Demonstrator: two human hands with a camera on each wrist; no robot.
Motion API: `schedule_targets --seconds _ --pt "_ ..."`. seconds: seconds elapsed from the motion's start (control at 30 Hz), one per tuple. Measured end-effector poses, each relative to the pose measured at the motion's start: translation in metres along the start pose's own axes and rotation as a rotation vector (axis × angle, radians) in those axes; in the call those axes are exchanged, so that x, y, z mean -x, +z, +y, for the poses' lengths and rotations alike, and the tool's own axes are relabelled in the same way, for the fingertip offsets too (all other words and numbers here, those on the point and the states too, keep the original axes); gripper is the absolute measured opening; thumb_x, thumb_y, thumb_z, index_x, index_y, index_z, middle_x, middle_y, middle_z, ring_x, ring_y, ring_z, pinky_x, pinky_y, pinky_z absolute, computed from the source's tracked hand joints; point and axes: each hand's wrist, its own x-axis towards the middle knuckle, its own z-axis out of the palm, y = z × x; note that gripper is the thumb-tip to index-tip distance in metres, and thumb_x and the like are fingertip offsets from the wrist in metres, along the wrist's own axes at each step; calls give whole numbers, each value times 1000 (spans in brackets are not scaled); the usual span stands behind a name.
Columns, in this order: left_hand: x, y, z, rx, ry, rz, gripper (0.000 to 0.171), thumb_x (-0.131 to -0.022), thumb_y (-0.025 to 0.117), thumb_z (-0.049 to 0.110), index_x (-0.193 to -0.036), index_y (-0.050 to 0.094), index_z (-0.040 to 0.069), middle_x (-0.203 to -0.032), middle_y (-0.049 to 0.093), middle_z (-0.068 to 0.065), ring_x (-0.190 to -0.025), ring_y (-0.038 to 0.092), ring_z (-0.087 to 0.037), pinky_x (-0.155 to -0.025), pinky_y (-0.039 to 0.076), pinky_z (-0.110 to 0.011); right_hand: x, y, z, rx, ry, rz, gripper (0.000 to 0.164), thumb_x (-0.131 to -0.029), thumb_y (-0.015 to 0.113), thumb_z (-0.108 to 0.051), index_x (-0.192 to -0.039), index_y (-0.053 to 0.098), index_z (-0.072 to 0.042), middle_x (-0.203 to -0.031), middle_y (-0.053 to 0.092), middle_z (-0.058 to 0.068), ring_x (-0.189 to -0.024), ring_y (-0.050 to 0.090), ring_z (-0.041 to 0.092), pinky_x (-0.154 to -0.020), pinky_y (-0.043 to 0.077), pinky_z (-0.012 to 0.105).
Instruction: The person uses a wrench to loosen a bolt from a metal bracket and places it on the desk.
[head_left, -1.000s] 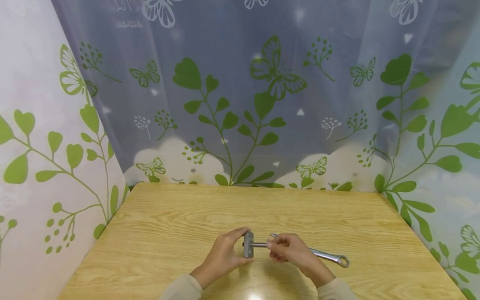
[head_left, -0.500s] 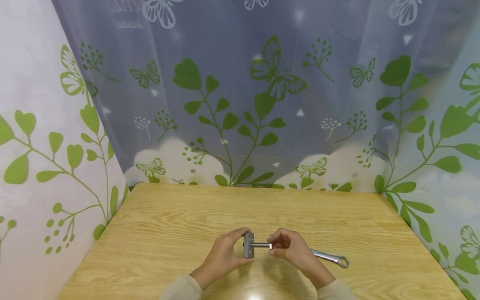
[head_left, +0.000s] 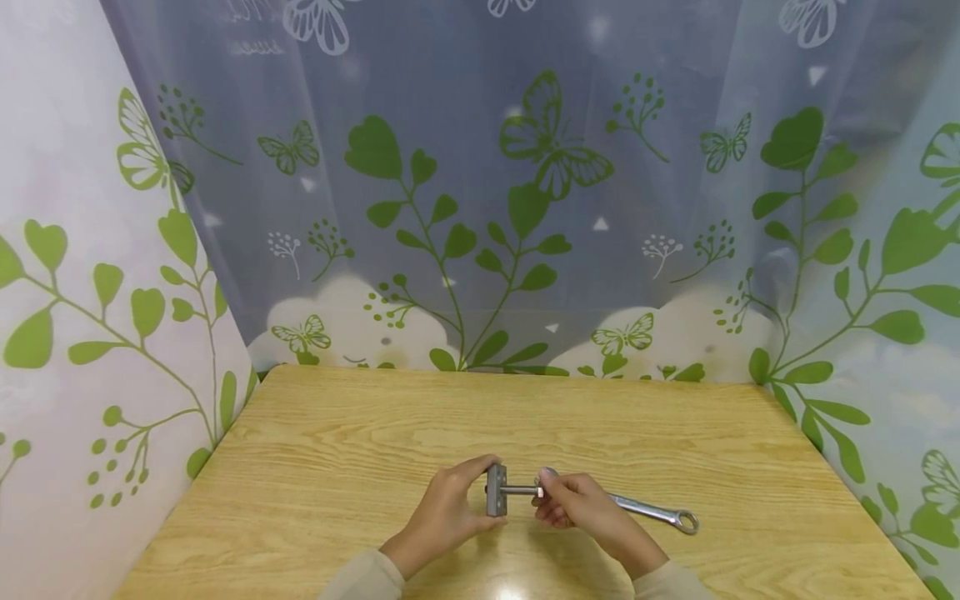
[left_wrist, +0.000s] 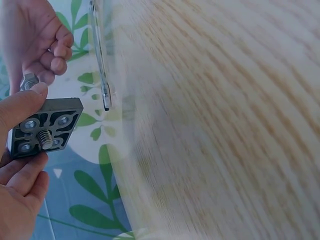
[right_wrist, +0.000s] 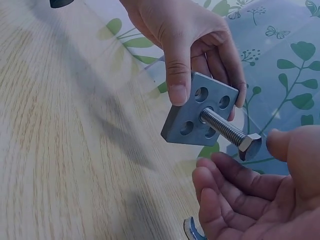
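Observation:
My left hand (head_left: 444, 504) grips a small grey square metal plate (right_wrist: 200, 112) by opposite edges, thumb on one and fingers on the other. A hex bolt (right_wrist: 227, 129) runs through its middle, with the threaded end (left_wrist: 46, 140) poking out of the ribbed far face. Several holes surround the bolt. Around the bolt's hex head hover the loosely bent fingers of my right hand (head_left: 588, 510). In the right wrist view the thumb tip sits beside the head with a narrow gap, and the fingers lie below it.
A silver combination wrench (head_left: 654, 509) lies on the wooden table (head_left: 360, 433) behind my right hand, its ring end to the right. Curtains (head_left: 450, 167) printed with leaves and butterflies enclose the table at the back and sides.
My right fingers have shifted about the bolt head: the thumb was low with fingers above half a second ago, and is now up with fingers below. The left hand and plate hold still.

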Motion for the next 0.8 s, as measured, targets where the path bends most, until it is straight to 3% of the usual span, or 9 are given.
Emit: schedule_targets --seconds 0.17,0.37,0.6,0.8 --pt "0 1 0 -2 3 1 69 -62 90 10 -123 58 0 -118 67 -11 -111 63 -25 -96 52 -34 -1 0 2 -35 42 6 61 -102 38 -45 -89 64 9 -75 64 2 -66 62 11 -64 57 27" --pt "0 1 0 -6 6 0 70 -62 90 11 -123 58 0 -119 66 -11 -111 63 -26 -96 52 -35 -2 0 1 -25 40 20 50 -101 46 -39 -86 64 5 -73 63 1 -65 62 12 -64 57 27" --pt "2 0 -1 -6 -2 0 70 -62 90 10 -124 58 0 -120 66 -11 -111 63 -26 -96 52 -36 -1 -2 1 16 -58 43 26 -93 64 -20 -97 59 5 -81 61 2 -74 58 14 -69 54 27" --pt "1 0 -1 7 -30 -22 70 -65 89 16 -126 57 3 -121 65 -8 -113 62 -24 -98 51 -34 -2 -3 4 21 -147 109 28 -81 74 -3 -102 59 8 -93 62 10 -79 57 15 -68 53 21"
